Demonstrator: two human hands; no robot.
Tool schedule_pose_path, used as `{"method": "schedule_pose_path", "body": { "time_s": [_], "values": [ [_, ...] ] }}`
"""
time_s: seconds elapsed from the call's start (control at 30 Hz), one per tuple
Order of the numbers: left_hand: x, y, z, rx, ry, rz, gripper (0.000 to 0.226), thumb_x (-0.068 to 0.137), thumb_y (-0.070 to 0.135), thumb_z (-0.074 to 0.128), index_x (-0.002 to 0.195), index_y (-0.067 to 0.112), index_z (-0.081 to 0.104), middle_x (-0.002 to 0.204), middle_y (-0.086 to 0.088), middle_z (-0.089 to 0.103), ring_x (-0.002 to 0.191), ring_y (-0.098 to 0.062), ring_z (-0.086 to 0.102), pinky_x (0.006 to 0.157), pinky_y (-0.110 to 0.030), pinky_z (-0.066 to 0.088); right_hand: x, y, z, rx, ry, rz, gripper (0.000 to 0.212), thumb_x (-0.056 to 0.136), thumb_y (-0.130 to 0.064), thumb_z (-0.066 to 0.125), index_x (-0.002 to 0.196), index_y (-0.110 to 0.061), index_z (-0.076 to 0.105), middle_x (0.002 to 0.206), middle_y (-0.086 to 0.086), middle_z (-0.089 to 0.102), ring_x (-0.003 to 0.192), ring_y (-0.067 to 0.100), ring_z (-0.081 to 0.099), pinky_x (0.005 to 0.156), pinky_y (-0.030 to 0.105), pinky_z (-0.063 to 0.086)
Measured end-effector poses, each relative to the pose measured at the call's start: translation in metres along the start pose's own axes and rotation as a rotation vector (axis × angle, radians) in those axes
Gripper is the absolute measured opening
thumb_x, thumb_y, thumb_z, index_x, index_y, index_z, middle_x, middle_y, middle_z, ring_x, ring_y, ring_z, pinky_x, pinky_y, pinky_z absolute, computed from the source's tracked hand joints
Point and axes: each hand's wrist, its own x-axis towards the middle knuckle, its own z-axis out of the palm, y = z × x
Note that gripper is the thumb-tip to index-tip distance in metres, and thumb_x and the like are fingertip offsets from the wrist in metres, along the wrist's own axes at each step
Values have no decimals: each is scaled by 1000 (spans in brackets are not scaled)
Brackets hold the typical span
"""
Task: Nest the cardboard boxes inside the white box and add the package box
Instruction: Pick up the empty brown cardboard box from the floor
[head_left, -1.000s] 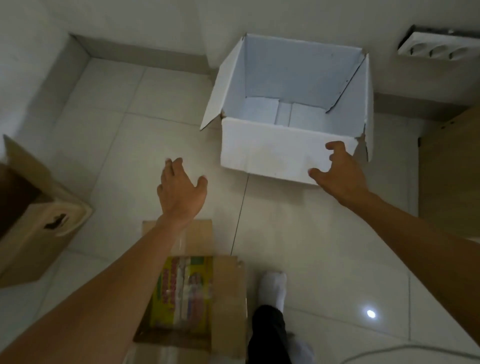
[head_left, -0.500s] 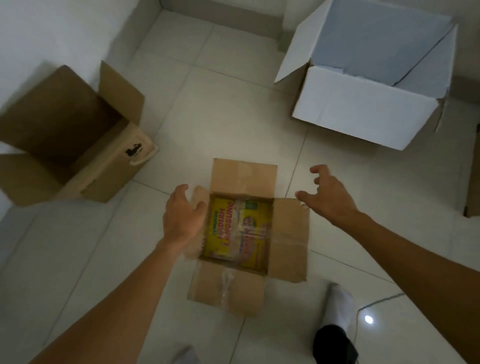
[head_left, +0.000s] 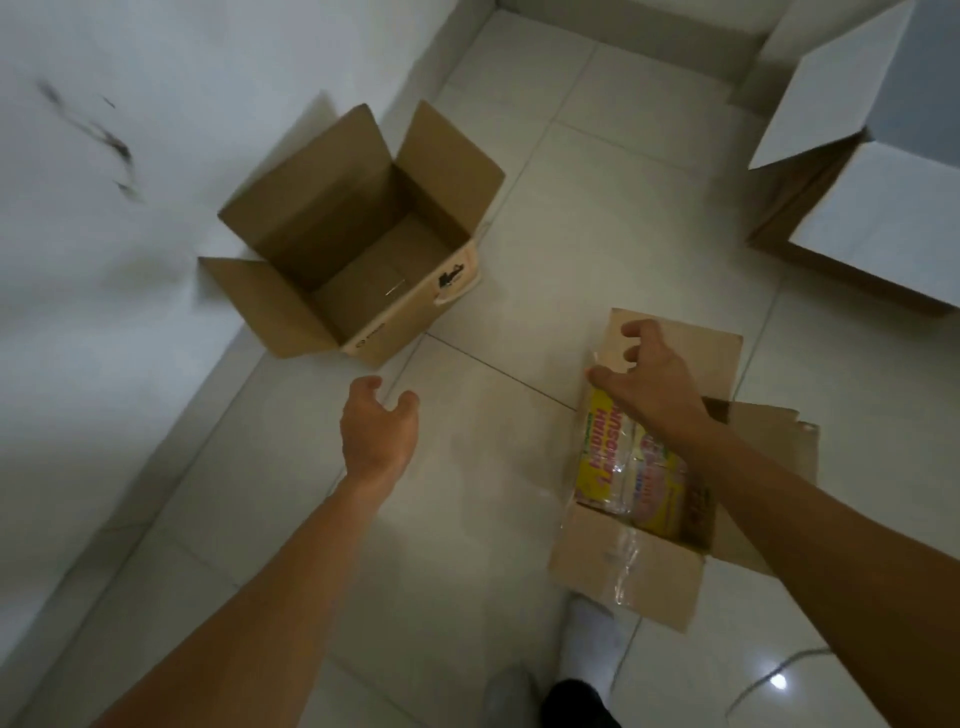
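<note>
An open brown cardboard box stands on the floor against the left wall, empty, flaps up. A smaller brown box lies at lower right with its flaps spread and a yellow printed package inside. The white box is cut off at the top right edge. My left hand hovers open over bare tile between the two brown boxes, holding nothing. My right hand hangs over the far end of the smaller box, fingers curled apart, holding nothing.
White wall runs down the left side, meeting the tiled floor. My foot in a white sock and dark trouser leg show at the bottom. A thin white cable lies at lower right.
The view has swung left: the white box slid to the right edge and the large brown box came toward the centre. Both hands moved left, off the smaller box's sides.
</note>
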Motion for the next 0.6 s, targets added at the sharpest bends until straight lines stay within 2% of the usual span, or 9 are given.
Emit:
{"method": "schedule_pose_path", "body": {
  "time_s": [0.07,0.1,0.17,0.2,0.3,0.37,0.5,0.57,0.6],
  "values": [
    [20,-1,-8,-11,34,-3,52,85,24,62,132,13,43,137,-11,47,119,-27,49,84,-29,38,10,-22,14,76,11,16,62,80,-33,69,131,-15,38,122,15,54,112,32,55,94,47,48],
    [30,-2,-11,-7,49,-7,52,85,24,62,132,12,43,137,-12,47,119,-28,49,84,-30,38,14,-31,21,114,22,33,62,80,-33,69,131,-14,38,112,12,56,108,30,57,92,45,49],
    [57,-5,-16,-7,104,4,53,84,26,63,131,11,43,136,-12,46,117,-28,50,88,-33,42,30,-51,37,168,31,21,61,81,-33,69,130,-13,39,93,3,54,93,24,60,84,40,52],
    [71,-7,-18,5,141,8,55,84,27,64,131,11,43,136,-12,45,117,-29,50,91,-37,44,39,-62,46,184,31,0,60,81,-33,68,129,-13,39,91,1,54,86,21,60,79,38,52],
    [115,-15,-22,63,306,-56,63,80,32,66,133,11,41,139,-12,41,120,-31,48,97,-50,43,76,-86,70,155,19,-39,58,83,-36,66,130,-14,38,108,6,53,86,18,58,80,36,52],
    [144,-23,-25,36,381,-130,69,76,33,66,135,11,37,142,-13,38,122,-34,45,98,-53,40,108,-99,81,112,38,-46,56,85,-38,63,130,-15,38,116,8,51,84,17,57,78,36,49],
    [206,-42,-30,-35,436,-287,79,77,33,64,141,18,22,148,-14,30,125,-38,42,100,-55,38,176,-123,101,92,133,-73,54,87,-41,59,129,-13,40,121,14,55,79,15,56,69,27,46],
    [230,-49,-34,-114,426,-346,80,78,34,67,141,21,20,142,-16,38,116,-39,51,92,-50,46,206,-136,110,56,157,-83,55,86,-39,60,130,-13,39,125,14,53,69,8,50,57,21,40],
    [240,-50,-35,-158,428,-373,80,78,35,68,140,22,20,137,-18,43,110,-38,55,86,-44,48,221,-141,113,30,157,-91,55,86,-37,61,130,-13,38,127,15,51,70,9,50,56,21,38]
  ]
}}
